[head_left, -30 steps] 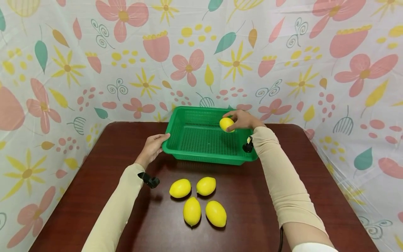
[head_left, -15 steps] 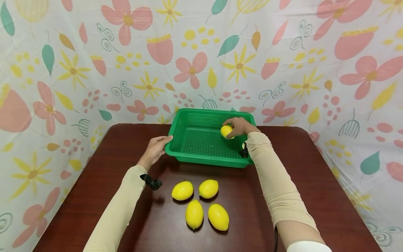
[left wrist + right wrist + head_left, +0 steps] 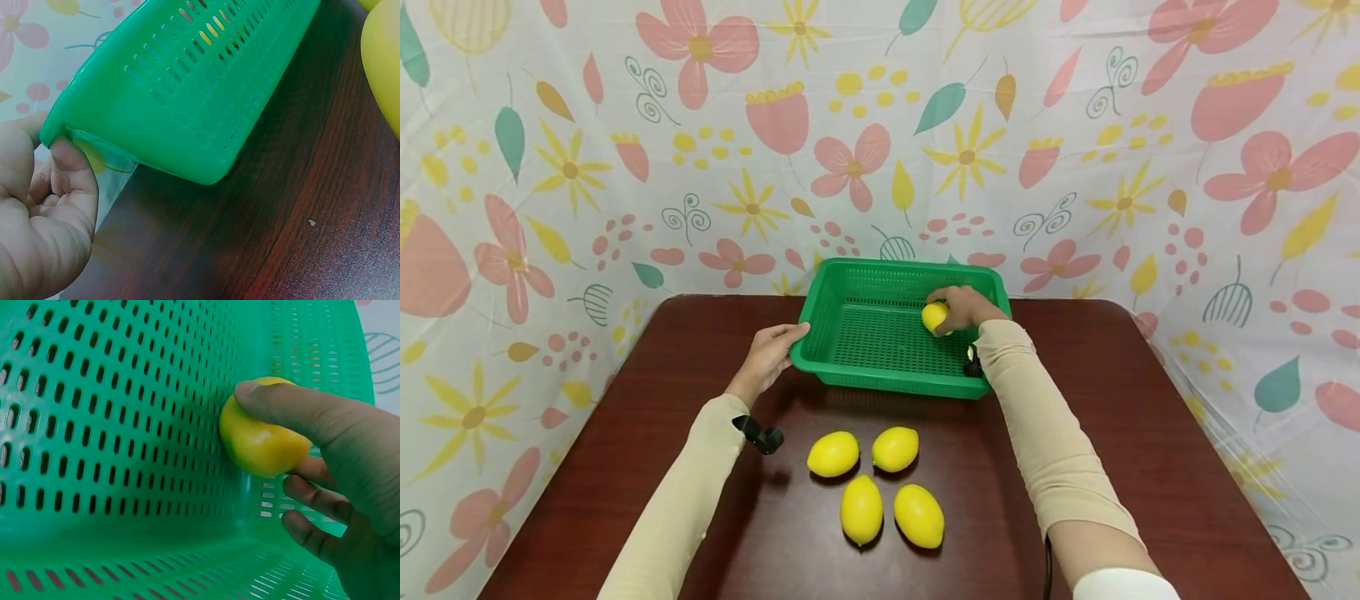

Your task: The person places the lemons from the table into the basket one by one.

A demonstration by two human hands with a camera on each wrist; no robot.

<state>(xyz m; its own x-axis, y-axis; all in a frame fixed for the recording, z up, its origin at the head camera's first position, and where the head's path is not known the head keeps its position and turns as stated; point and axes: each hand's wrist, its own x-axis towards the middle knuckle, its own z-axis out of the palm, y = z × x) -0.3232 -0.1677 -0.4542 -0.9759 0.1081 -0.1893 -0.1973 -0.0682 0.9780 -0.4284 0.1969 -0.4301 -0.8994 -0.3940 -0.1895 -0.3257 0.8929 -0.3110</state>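
Note:
A green plastic basket [image 3: 887, 385] with slotted walls stands at the back of the table. My left hand [image 3: 769, 357] pinches its left rim, thumb on top and fingers beneath; the left wrist view shows this grip on the basket corner [image 3: 119, 119]. Inside the basket, toward its right side, my right hand [image 3: 964, 307] holds a yellow lemon [image 3: 935, 317]. In the right wrist view the thumb lies over the lemon [image 3: 265, 440], low against the slotted floor, and the other fingers are partly hidden behind it.
Several lemons lie on the dark wooden table [image 3: 685, 500] in front of the basket, among them a front-left lemon [image 3: 861, 510] and a back-right lemon [image 3: 895, 449]. A floral curtain [image 3: 850, 100] hangs right behind the table.
My right hand has lowered the lemon deeper into the basket, moving slightly left at the end. My left hand keeps its grip on the rim, and the lemons on the table lie as before.

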